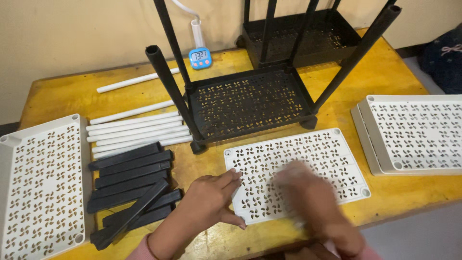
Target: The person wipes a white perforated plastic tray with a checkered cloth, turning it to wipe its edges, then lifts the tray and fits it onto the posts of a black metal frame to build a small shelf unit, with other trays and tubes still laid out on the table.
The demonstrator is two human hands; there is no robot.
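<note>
While left hand (211, 197) lies open-palmed at white perforated tray's (332, 159) 9 o'clock edge, right hand (313, 202) blurred, grip indiscernible; tray risks sliding off table (409, 192) at 6 o'clock.

Single head view, looking steeply down, close over yellow table (72, 91), facing wall.

A home or small workroom set up for furniture assembly, it appears: a worn yellow wooden table (385, 72) stands against a plain cream wall (72, 33), spread with flat-pack shelf parts. Beyond the hands stand black perforated rack shelves (248, 101) on posts, with white tubes (137, 130) and black bars (130, 185) to their left and white perforated trays (414, 132) to the right. A small blue digital timer (200, 58) sits at the wall; the blurred view leaves the room type uncertain.
</note>
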